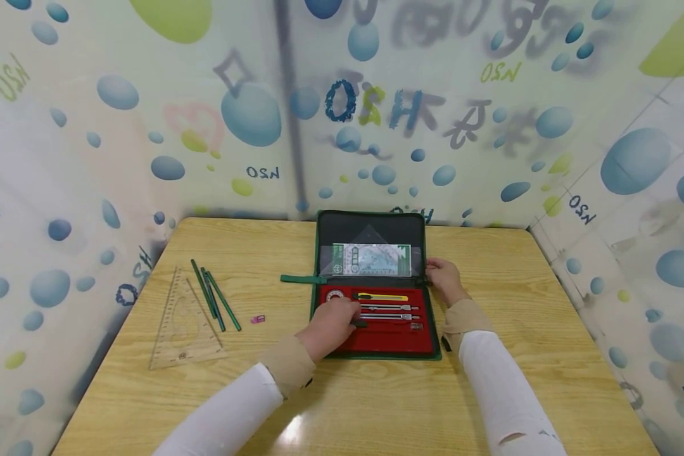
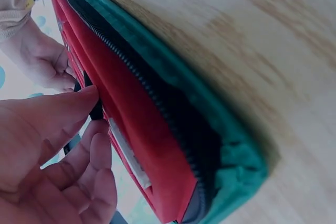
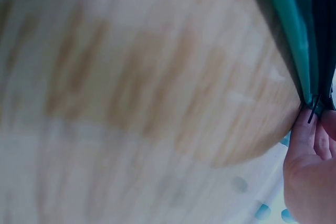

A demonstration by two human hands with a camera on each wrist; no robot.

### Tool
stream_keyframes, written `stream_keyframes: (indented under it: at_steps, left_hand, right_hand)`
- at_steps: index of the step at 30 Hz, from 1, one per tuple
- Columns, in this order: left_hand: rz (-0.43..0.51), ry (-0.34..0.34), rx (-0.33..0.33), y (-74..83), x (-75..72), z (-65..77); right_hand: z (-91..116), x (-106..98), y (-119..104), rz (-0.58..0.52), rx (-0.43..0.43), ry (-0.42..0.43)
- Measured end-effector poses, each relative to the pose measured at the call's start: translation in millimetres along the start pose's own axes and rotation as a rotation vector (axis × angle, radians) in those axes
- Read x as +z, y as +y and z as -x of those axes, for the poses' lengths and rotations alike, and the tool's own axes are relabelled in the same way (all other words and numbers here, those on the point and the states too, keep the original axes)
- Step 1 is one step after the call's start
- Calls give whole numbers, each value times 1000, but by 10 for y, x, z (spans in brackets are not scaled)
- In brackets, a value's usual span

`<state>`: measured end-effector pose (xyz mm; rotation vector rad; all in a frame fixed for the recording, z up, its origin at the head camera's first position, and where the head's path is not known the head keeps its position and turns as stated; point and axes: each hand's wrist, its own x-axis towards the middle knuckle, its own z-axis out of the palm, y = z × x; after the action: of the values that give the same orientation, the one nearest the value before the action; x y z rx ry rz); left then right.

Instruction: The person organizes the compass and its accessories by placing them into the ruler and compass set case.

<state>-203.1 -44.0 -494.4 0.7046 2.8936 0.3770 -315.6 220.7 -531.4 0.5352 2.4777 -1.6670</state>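
A green zip case [image 1: 436, 342] lies unfolded on the table, its red tray [image 1: 376, 343] facing up. Over the tray's left part is my left hand [image 1: 333, 322], with a small dark piece [image 2: 94, 103] pinched between thumb and fingers; its kind cannot be told. In the tray lie a yellow utility knife [image 1: 383, 297], two metal compasses [image 1: 384, 307] and a small clear piece [image 1: 416, 327]. A round white dial [image 1: 334, 295] sits partly behind the left hand. My right hand [image 1: 446, 278] grips the case's right edge by the fold, beside a thin dark cord [image 3: 314, 109].
A clear set square [image 1: 165, 335] lies at the left, with several green pencils [image 1: 222, 299] by its right side. Between them and the case is a pink sharpener [image 1: 258, 319]. The lid pocket holds a printed packet [image 1: 376, 260]. A green strap [image 1: 299, 278] sticks out leftwards.
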Motion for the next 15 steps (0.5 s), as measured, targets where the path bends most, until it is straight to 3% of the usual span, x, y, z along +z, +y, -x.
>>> stream_keyframes:
  at_steps: [15]
  left_hand:
    - [-43,2,40,17,-8,6]
  right_hand:
    - [16,-16,3,-22,0,-14]
